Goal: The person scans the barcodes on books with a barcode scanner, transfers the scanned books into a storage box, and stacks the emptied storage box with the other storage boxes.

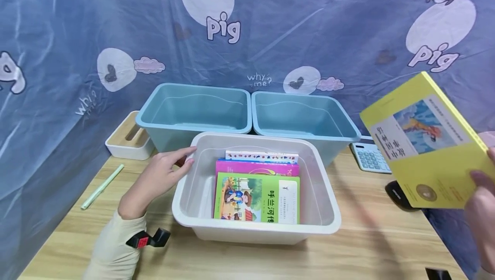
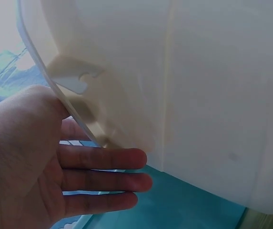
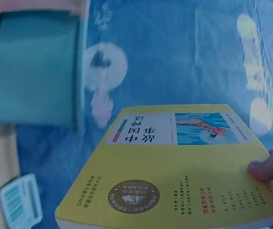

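My left hand (image 1: 164, 174) is at the left rim of a white plastic bin (image 1: 263, 232), with thumb and index finger over the edge. In the left wrist view, the other fingers (image 2: 105, 181) extend straight along the bin's outside. Inside the bin, a green book (image 1: 251, 198) lies in front of a pink book (image 1: 247, 168) and a white-edged book (image 1: 261, 156). At the far right, my right hand (image 1: 481, 211) grips a yellow paperback book (image 1: 429, 142) by its lower edge, raised and tilted. Its thumb (image 3: 265, 171) presses on the cover.
Two blue bins (image 1: 193, 131) (image 1: 305, 136) stand side by side behind the white one. At left are a white box with a wooden lid (image 1: 129, 150) and a light green stick-like item (image 1: 102, 186). A calculator (image 1: 372, 158) and a black object (image 1: 398, 194) lie at right.
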{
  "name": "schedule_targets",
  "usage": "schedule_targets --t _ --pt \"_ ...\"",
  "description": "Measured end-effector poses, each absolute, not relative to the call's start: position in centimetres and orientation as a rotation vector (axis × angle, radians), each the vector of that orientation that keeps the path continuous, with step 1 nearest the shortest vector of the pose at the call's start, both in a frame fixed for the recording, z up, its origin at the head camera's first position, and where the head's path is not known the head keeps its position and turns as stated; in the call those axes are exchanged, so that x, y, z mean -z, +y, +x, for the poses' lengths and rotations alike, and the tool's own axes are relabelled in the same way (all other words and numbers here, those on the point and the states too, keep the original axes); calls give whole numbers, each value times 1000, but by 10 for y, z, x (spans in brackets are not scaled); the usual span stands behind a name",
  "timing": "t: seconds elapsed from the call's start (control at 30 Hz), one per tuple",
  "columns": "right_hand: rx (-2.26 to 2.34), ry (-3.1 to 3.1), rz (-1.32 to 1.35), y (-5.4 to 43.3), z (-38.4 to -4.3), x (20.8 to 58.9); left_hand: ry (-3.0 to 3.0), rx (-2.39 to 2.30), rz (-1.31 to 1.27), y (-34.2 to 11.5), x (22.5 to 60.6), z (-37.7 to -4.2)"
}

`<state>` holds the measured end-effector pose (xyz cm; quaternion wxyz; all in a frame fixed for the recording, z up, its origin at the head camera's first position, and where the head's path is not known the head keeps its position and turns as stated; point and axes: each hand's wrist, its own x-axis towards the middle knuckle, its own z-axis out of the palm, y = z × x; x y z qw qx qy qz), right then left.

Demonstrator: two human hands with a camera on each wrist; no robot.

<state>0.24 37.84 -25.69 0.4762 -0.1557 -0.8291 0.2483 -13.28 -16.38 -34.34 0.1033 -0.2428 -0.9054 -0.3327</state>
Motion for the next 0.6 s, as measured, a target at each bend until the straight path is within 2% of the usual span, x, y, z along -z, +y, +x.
schedule_targets --t 0.2,0.37,0.6 --pt "-611 -1937 -153 344 -24 236 -2672 984 -720 -163 344 -135" --pt "-624 -1727 71 306 -62 217 -2677 989 -718 -162 344 -137" --pt "-710 -1687 233 254 -110 201 -2679 1015 -716 -160 343 -135"
